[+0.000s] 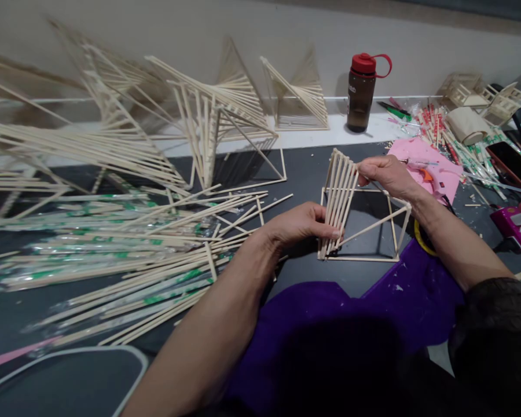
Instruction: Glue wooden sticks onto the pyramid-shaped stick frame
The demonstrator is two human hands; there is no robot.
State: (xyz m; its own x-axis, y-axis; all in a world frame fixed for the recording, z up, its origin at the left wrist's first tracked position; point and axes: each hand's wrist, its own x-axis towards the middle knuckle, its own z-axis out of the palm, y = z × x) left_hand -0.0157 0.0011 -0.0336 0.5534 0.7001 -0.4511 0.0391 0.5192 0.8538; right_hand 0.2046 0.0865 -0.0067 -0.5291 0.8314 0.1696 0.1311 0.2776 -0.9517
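A small frame of thin wooden sticks (360,259) rests on the dark tabletop in front of me. On its left side a fan of several sticks (339,191) stands up, leaning slightly. My left hand (301,226) is closed around the lower part of this fan, thumb in front. Higher up, my right hand (384,174) pinches at the fan's upper right edge; its fingertips hide exactly which stick end they touch. A slanting stick (369,227) runs across the frame to its right upright.
Loose and plastic-wrapped chopsticks (156,243) cover the left. Finished-looking twisted stick models (238,98) stand along the wall. A red-capped bottle (361,92) is behind. Rightward lie pink sheet (438,165), wrappers, a phone (510,162) and a magenta device (518,229).
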